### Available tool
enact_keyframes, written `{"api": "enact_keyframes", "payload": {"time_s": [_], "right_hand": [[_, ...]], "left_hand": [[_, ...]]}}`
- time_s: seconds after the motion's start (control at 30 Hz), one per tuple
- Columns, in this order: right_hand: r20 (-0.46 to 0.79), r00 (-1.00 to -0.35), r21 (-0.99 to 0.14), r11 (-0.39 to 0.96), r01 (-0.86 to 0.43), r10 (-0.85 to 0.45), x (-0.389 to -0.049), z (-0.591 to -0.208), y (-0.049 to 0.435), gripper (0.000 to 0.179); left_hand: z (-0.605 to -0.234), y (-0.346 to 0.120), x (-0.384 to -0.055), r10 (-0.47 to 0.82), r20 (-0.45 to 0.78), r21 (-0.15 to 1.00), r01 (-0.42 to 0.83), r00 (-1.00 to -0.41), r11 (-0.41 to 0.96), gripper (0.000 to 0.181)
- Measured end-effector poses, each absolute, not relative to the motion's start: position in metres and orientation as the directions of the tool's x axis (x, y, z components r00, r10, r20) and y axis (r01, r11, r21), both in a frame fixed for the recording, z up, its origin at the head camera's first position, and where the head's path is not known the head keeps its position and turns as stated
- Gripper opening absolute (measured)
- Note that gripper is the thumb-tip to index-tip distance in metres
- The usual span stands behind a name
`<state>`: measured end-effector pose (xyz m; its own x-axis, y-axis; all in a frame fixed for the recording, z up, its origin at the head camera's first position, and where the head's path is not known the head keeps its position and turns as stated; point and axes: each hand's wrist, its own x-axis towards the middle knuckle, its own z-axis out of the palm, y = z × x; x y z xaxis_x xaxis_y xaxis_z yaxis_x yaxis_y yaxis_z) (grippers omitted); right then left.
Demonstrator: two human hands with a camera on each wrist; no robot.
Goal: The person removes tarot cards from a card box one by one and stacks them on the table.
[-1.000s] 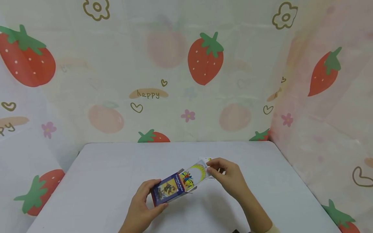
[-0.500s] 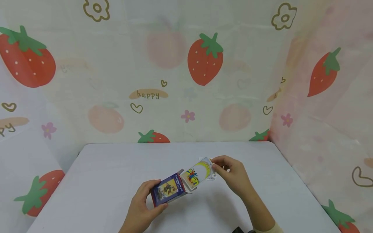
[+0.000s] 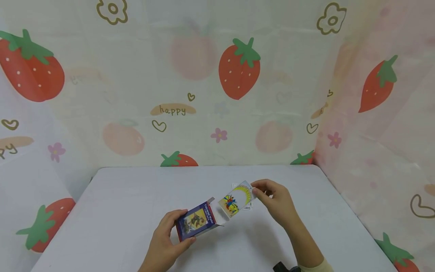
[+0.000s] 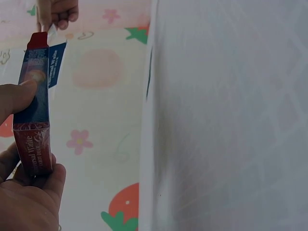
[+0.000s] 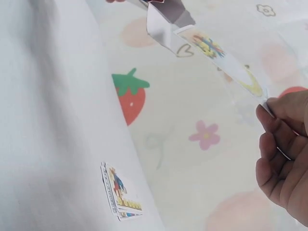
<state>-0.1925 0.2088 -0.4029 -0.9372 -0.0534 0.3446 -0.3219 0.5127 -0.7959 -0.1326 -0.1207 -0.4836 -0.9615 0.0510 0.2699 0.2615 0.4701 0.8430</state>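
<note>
My left hand (image 3: pixel 166 240) grips a blue tarot deck box (image 3: pixel 196 221) by its sides, tilted above the table. Its lettering reads "Universal Waite", and the end toward the right hand is open, with flaps out. Between thumb and fingertips my right hand (image 3: pixel 276 200) pinches the far end of a tarot card (image 3: pixel 236 200), printed with figures under a yellow arc. The card's lower end lies just off the box mouth, near the white flap (image 5: pixel 160 28). Below, a small pile of cards (image 5: pixel 126 192) lies on the table, partly hidden behind the held card in the head view.
The white table (image 3: pixel 136 196) runs back to a wall sheet (image 3: pixel 217 87) printed with strawberries. Another printed sheet (image 3: pixel 374 151) stands along the right side. A dark object (image 3: pixel 285 267) shows at the bottom edge beside the right sleeve (image 3: pixel 316 266).
My right hand has moved up and to the right, drawing the tarot card out of the box until its lower end has left the mouth. The left hand and box have stayed put.
</note>
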Motion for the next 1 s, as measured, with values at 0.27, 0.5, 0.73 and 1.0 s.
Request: {"api": "enact_keyframes", "payload": {"time_s": [0.27, 0.5, 0.73, 1.0], "right_hand": [[0.367, -0.929, -0.789, 0.515, -0.334, -0.040, -0.196, -0.404, 0.215, 0.012], [0.375, -0.927, -0.789, 0.517, -0.332, -0.023, -0.203, -0.408, 0.220, 0.012], [0.393, -0.919, -0.770, 0.537, -0.344, -0.024, -0.214, -0.407, 0.223, 0.012], [0.402, -0.915, -0.748, 0.561, -0.355, -0.043, -0.228, -0.407, 0.224, 0.012]], "left_hand": [[-0.483, -0.120, -0.132, 0.048, 0.253, 0.850, 0.246, -0.966, 0.467, 0.074], [-0.483, -0.119, -0.133, 0.042, 0.248, 0.855, 0.239, -0.968, 0.461, 0.074], [-0.482, -0.119, -0.133, 0.041, 0.226, 0.862, 0.219, -0.973, 0.458, 0.074], [-0.483, -0.119, -0.132, 0.041, 0.226, 0.865, 0.220, -0.973, 0.452, 0.074]]}}
